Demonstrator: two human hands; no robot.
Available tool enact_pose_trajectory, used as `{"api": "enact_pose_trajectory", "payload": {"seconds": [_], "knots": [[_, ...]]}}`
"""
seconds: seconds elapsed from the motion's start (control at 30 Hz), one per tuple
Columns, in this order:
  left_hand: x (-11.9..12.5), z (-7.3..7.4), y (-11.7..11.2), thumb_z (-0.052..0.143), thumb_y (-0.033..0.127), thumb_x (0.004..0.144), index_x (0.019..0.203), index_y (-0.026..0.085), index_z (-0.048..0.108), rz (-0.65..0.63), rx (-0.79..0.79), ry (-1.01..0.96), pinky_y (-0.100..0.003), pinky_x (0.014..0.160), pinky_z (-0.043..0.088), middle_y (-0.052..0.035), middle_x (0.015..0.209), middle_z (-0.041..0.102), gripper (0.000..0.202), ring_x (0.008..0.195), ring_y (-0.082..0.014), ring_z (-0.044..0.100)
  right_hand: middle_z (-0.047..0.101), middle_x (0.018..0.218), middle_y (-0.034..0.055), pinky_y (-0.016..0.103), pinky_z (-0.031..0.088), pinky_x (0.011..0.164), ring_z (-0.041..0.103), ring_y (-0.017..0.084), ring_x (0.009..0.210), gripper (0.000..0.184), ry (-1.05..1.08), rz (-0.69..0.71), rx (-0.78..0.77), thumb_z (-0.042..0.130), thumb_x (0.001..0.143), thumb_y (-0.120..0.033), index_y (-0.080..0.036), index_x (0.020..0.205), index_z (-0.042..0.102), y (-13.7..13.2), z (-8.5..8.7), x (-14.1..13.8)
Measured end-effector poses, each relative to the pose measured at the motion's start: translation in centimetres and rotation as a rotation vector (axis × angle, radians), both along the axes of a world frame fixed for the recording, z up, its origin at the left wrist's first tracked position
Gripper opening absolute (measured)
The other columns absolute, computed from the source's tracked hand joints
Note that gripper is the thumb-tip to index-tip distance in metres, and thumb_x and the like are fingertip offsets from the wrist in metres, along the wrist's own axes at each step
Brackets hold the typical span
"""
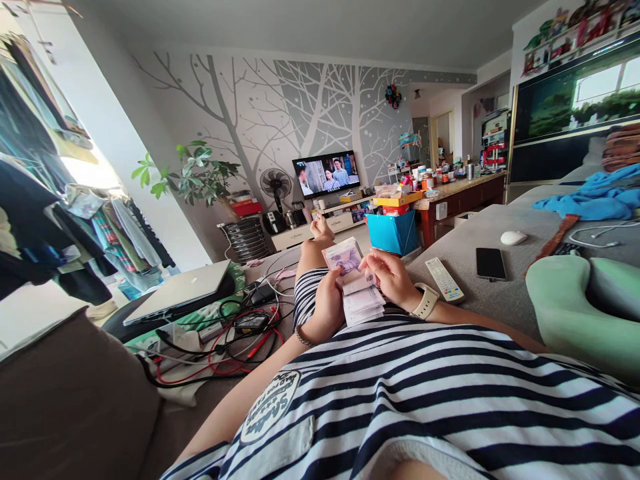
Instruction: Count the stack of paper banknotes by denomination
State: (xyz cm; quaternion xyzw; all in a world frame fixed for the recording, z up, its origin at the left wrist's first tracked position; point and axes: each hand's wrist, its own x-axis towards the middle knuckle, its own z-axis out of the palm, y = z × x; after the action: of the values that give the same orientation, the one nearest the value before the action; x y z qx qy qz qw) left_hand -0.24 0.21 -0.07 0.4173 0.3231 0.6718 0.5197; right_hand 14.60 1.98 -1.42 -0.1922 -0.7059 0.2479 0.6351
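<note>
I lie back on a sofa in a striped shirt, legs stretched out. My left hand is wrapped around a stack of banknotes held upright over my lap. My right hand, with a pale watch on the wrist, pinches the top note of the stack, which is bent forward. Both hands are closed on the notes.
On the grey sofa to my right lie a remote control, a black phone, a white mouse and a green pillow. To my left are a closed laptop and tangled cables. A television plays ahead.
</note>
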Motion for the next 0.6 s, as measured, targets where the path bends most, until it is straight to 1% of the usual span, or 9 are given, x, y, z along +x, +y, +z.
{"api": "enact_pose_trajectory", "payload": {"seconds": [0.07, 0.1, 0.2, 0.3, 0.43, 0.5, 0.6], "knots": [[0.0, -0.2, 0.4, 0.07, 0.031, 0.069, 0.068, 0.022, 0.06, -0.016, -0.012, -0.048, -0.034, 0.082, 0.059, -0.002, 0.068, 0.067, 0.013, 0.091, -0.0265, 0.073, 0.055, 0.058, -0.0014, 0.031, 0.043, 0.06, 0.051, 0.016, 0.055, 0.065, -0.001, 0.029, -0.031, 0.043, 0.1, -0.082, -0.023, 0.083, 0.063, 0.2, -0.1, -0.1], [0.1, -0.2, 0.4, 0.07, 0.031, 0.068, 0.07, 0.022, 0.062, -0.029, -0.014, -0.063, -0.034, 0.083, 0.059, -0.0026, 0.071, 0.069, 0.012, 0.094, -0.0269, 0.073, 0.054, 0.056, -0.0022, 0.031, 0.043, 0.059, 0.051, 0.016, 0.053, 0.064, 0.004, 0.024, -0.044, 0.044, 0.098, -0.083, -0.023, 0.081, 0.061, 0.4, -0.2, -0.1], [0.1, -0.1, 0.1, 0.073, 0.031, 0.063, 0.072, 0.021, 0.065, -0.06, -0.001, -0.059, -0.036, 0.085, 0.06, -0.0046, 0.076, 0.074, 0.015, 0.099, -0.0297, 0.075, 0.055, 0.059, -0.0023, 0.03, 0.041, 0.058, 0.052, 0.016, 0.057, 0.06, 0.037, -0.089, -0.074, 0.059, 0.091, -0.082, -0.024, 0.076, 0.053, 1.0, -0.3, -0.2], [0.2, 0.1, -0.5, 0.077, 0.031, 0.059, 0.075, 0.02, 0.068, -0.061, 0.025, -0.009, -0.039, 0.086, 0.06, -0.0062, 0.081, 0.077, 0.022, 0.103, -0.033, 0.075, 0.059, 0.063, -0.0017, 0.03, 0.04, 0.059, 0.055, 0.017, 0.06, 0.053, 0.057, -0.182, -0.107, 0.069, 0.087, -0.075, -0.025, 0.08, 0.053, 1.5, -0.4, -0.3], [0.3, 0.1, -0.8, 0.08, 0.029, 0.056, 0.075, 0.021, 0.068, -0.061, 0.019, -0.024, -0.04, 0.088, 0.06, -0.007, 0.086, 0.079, 0.024, 0.106, -0.034, 0.075, 0.059, 0.065, -0.0013, 0.03, 0.039, 0.06, 0.055, 0.017, 0.06, 0.044, 0.053, -0.21, -0.106, 0.069, 0.089, -0.065, -0.024, 0.082, 0.053, 1.8, -0.5, -0.2], [0.3, 0.0, -0.7, 0.082, 0.028, 0.054, 0.076, 0.021, 0.068, -0.068, 0.011, -0.042, -0.041, 0.089, 0.06, -0.007, 0.087, 0.079, 0.026, 0.105, -0.0338, 0.076, 0.059, 0.065, -0.0014, 0.03, 0.038, 0.059, 0.055, 0.017, 0.06, 0.041, 0.059, -0.219, -0.105, 0.069, 0.09, -0.062, -0.024, 0.083, 0.054, 2.0, -0.6, -0.2], [0.3, -0.2, -0.5, 0.084, 0.026, 0.052, 0.077, 0.02, 0.069, -0.074, 0.006, -0.053, -0.041, 0.088, 0.06, -0.0066, 0.084, 0.079, 0.03, 0.1, -0.0329, 0.077, 0.057, 0.061, -0.0039, 0.03, 0.038, 0.059, 0.054, 0.017, 0.057, 0.038, 0.071, -0.217, -0.126, 0.069, 0.09, -0.06, -0.024, 0.09, 0.055, 2.3, -0.7, -0.3]]}}
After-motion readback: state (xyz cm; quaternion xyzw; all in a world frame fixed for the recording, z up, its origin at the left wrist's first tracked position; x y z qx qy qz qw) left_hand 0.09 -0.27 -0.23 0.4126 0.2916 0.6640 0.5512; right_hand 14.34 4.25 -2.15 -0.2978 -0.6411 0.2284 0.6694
